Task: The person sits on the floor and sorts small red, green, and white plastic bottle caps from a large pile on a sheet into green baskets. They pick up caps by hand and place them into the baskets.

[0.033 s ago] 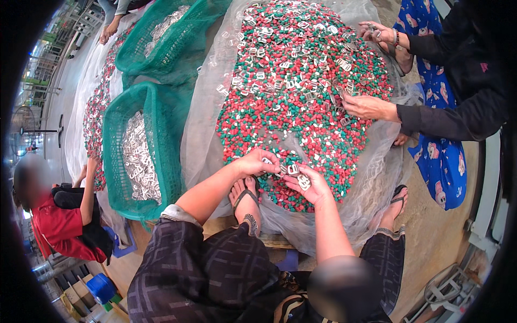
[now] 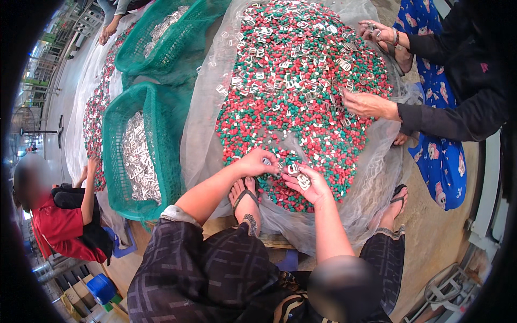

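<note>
Over the near edge of a heap of small red, green and white pellets [image 2: 301,124], my two hands meet. My left hand [image 2: 259,162] is closed in a pinch, with a small silvery metal buckle [image 2: 267,161] at its fingers. Palm partly up, my right hand [image 2: 316,187] holds several flat metal buckles [image 2: 304,182]. One more buckle [image 2: 293,169] shows at its fingertips, between the hands. Similar buckles [image 2: 290,84] lie scattered over the pellets, mostly toward the far side.
White mesh cloth [image 2: 202,129] lies under the heap. To the left stand two green baskets [image 2: 111,145] holding buckles. A co-worker's hands [image 2: 371,104] handle buckles at the right. Another person in a red shirt [image 2: 62,226] sits at the left by a second pellet pile [image 2: 97,124].
</note>
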### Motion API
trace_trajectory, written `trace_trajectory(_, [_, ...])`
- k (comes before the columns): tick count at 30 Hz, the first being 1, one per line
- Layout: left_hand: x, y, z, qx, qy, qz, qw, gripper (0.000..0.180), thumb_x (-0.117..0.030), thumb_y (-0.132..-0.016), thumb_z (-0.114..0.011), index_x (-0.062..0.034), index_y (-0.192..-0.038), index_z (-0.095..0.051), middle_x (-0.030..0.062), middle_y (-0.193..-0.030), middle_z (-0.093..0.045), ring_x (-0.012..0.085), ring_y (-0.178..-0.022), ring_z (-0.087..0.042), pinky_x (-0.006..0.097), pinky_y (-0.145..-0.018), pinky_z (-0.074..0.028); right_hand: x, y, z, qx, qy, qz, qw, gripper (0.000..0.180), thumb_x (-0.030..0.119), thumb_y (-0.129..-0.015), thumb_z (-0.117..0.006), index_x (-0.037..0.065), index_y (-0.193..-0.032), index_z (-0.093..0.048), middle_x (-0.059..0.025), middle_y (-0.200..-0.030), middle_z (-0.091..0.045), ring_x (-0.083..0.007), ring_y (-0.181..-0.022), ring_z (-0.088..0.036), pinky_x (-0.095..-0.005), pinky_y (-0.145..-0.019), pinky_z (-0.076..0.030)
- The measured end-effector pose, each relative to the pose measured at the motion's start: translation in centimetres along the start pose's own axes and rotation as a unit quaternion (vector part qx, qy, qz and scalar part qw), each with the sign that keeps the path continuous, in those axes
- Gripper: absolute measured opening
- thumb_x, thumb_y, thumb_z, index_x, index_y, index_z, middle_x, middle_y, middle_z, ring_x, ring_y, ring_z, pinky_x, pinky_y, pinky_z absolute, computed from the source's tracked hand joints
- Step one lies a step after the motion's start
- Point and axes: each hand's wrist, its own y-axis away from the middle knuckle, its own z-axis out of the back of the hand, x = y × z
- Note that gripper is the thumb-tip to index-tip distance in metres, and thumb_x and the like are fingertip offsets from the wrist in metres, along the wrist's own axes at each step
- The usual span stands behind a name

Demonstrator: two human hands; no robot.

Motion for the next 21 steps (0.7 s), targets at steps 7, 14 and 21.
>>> trace_trajectory(7, [-2.7, -0.7, 0.7, -0.056, -0.065, 0.015, 0.996, 0.019, -0.017, -0.071, -0.073, -0.0032, -0.081, -0.065, 0.0022, -0.077, -0.064, 0.0101, -0.072, -0.057, 0.028, -0.068, -0.046, 0.4, -0.6, -0.3, -0.003, -0.032, 0.011, 0.999, 0.026, 0.013, -0.086, -0.049, 0.001, -0.109, -0.046, -0.0195, -0.103, -0.06, -0.0359, -0.096, -0.06, -0.0448, -0.079, -0.052])
trace_trajectory(14, [-3.2, -1.4, -1.0, -0.038, -0.015, -0.053, 0.998, 0.019, -0.021, -0.073, -0.071, -0.0036, -0.08, -0.066, 0.0052, -0.082, -0.067, 0.0136, -0.074, -0.062, 0.03, -0.071, -0.047, -0.8, -1.0, 0.8, 0.018, -0.086, 0.044, 0.995, 0.018, 0.011, -0.075, -0.052, 0.003, -0.09, -0.054, -0.0196, -0.097, -0.061, -0.0358, -0.092, -0.061, -0.0508, -0.075, -0.053])
trace_trajectory(21, [0.4, -1.1, -2.4, -0.139, -0.395, 0.03, 0.908, 0.025, -0.025, -0.067, -0.071, -0.0108, -0.087, -0.064, 0.0084, -0.078, -0.065, 0.0255, -0.076, -0.064, 0.038, -0.065, -0.05, -0.2, -0.8, 1.3, 0.093, 0.042, 0.024, 0.995, 0.01, 0.012, -0.071, -0.05, 0.007, -0.079, -0.049, -0.0153, -0.079, -0.061, -0.0296, -0.071, -0.064, -0.0395, -0.053, -0.055])
